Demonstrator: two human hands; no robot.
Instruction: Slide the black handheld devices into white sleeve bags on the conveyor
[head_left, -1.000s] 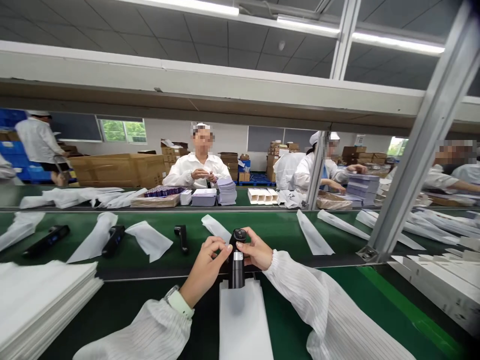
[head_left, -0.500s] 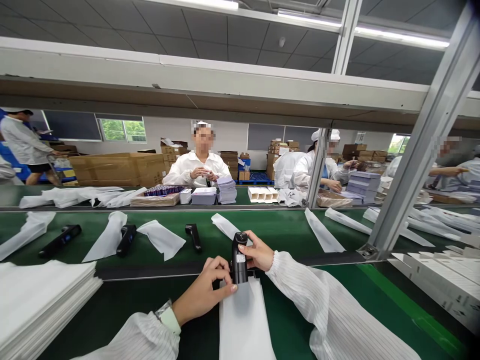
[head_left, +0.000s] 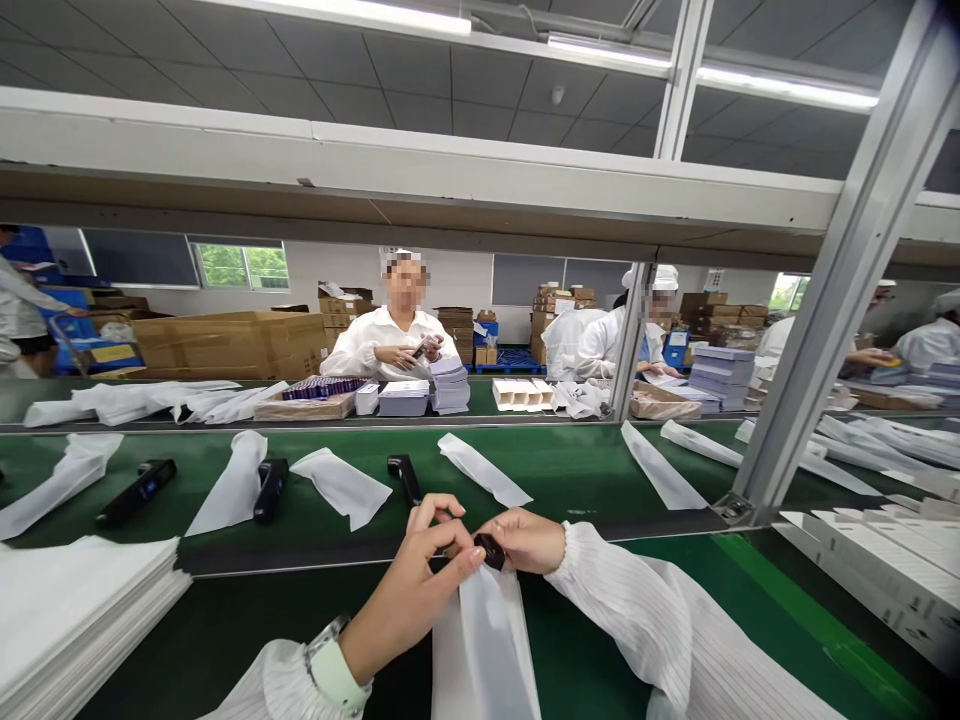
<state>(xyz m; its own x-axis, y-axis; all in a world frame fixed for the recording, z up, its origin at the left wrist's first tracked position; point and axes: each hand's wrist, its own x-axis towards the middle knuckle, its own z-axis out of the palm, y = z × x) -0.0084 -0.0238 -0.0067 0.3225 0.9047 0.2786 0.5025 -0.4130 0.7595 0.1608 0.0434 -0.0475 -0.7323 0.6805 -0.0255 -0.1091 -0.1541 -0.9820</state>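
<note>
A black handheld device (head_left: 491, 551) is mostly inside a translucent white sleeve (head_left: 486, 625), with only its dark top end showing. My right hand (head_left: 529, 540) grips that end from the right, fingers closed. On the left, my left hand (head_left: 412, 585) pinches the sleeve's mouth between thumb and fingers, beside the device. The sleeve lies over more flat white sleeves (head_left: 445, 665) on the dark green work surface. Just beyond my hands, another black device (head_left: 405, 475) rests on the green belt, its lower part hidden by my left hand.
The green belt (head_left: 577, 480) carries loose white sleeves (head_left: 343, 485) and black devices (head_left: 271, 490). A stack of white sheets (head_left: 82, 610) sits left, white boxes (head_left: 877, 570) right. A slanted metal post (head_left: 832, 260) rises right. Co-workers (head_left: 390, 335) work opposite.
The black device has gone down into the sleeve, my right hand lowering with it. My left hand stays at the sleeve's mouth. Items on the belt have shifted slightly right in view.
</note>
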